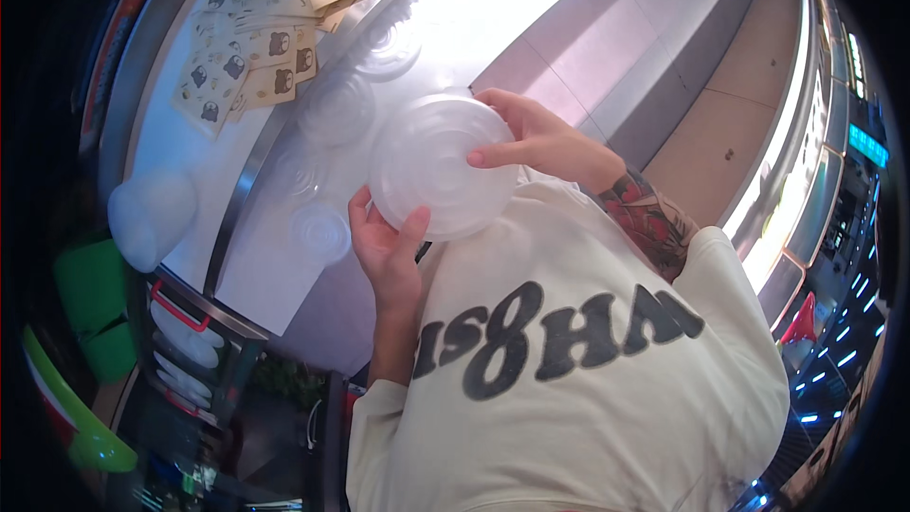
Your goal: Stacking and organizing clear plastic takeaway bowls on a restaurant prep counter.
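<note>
A round translucent plastic lid (444, 188), perhaps several nested together, is held up in front of my chest. At its lower left edge, my left hand (387, 249) grips it with the thumb over the rim. From the upper right, my right hand (540, 135) holds the opposite edge, its thumb lying on the top face. On the bright counter just beyond are more round clear plastic lids, one (320, 233) beside my left hand and another (338, 110) farther up. Glare washes out part of that surface.
Printed paper bags (274, 60) with bear drawings lie in a pile across a metal strip (238, 224). A white rounded object (153, 217) sits at the counter's left end. Below stands a rack of white items (181, 348), near a green bin-like object (92, 299).
</note>
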`<act>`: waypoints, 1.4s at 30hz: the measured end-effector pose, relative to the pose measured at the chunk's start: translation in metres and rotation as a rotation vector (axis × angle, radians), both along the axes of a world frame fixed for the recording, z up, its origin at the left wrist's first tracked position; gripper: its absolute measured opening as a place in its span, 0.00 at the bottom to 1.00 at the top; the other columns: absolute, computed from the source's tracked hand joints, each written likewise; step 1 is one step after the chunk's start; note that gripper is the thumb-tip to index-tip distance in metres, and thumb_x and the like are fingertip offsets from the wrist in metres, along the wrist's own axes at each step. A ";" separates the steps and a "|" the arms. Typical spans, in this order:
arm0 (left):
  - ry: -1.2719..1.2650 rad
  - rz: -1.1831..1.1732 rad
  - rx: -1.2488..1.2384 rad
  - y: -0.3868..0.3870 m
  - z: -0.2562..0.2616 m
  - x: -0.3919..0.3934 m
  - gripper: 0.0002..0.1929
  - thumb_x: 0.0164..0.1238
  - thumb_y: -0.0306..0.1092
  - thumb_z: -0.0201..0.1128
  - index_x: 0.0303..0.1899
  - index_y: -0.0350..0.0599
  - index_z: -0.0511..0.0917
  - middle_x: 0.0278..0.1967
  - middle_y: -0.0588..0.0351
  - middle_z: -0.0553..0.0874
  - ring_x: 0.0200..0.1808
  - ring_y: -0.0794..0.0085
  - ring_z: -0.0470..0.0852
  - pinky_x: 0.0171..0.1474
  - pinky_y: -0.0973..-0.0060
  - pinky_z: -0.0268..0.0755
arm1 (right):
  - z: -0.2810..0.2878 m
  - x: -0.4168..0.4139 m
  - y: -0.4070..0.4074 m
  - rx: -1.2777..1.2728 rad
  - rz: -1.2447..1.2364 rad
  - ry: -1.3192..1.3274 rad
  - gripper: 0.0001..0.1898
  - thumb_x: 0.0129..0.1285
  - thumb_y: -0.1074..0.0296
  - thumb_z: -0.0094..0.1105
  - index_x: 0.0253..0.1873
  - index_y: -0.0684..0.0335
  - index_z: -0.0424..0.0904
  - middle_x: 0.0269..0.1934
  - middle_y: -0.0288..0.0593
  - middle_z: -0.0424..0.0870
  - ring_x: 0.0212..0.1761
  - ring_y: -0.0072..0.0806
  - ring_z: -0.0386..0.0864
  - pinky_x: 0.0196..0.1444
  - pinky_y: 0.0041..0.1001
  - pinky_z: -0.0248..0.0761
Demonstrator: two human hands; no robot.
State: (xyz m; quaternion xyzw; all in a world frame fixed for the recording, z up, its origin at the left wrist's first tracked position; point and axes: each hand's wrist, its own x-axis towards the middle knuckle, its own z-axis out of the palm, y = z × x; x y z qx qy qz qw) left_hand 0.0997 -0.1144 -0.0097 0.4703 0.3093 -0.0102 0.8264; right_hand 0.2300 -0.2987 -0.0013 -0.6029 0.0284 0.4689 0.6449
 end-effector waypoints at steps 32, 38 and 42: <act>-0.240 -0.174 0.548 -0.066 0.024 0.130 0.25 0.53 0.26 0.74 0.53 0.34 0.74 0.49 0.50 0.81 0.49 0.71 0.81 0.52 0.74 0.74 | -0.002 0.119 -0.078 0.162 0.263 -0.496 0.35 0.51 0.69 0.76 0.63 0.66 0.69 0.59 0.41 0.76 0.62 0.29 0.72 0.63 0.32 0.65; 0.041 -0.085 0.281 -0.141 -0.012 0.209 0.28 0.60 0.27 0.69 0.60 0.33 0.66 0.52 0.49 0.78 0.55 0.70 0.77 0.59 0.73 0.69 | -0.044 0.172 -0.155 0.113 0.150 -0.045 0.32 0.57 0.70 0.72 0.65 0.68 0.66 0.58 0.42 0.76 0.62 0.27 0.71 0.65 0.31 0.63; 0.121 0.010 -0.079 -0.183 -0.067 0.255 0.33 0.61 0.30 0.69 0.64 0.35 0.61 0.54 0.48 0.77 0.56 0.69 0.76 0.61 0.73 0.67 | -0.080 0.211 -0.195 0.070 -0.062 0.071 0.27 0.62 0.66 0.67 0.62 0.70 0.68 0.54 0.43 0.78 0.56 0.25 0.75 0.60 0.27 0.67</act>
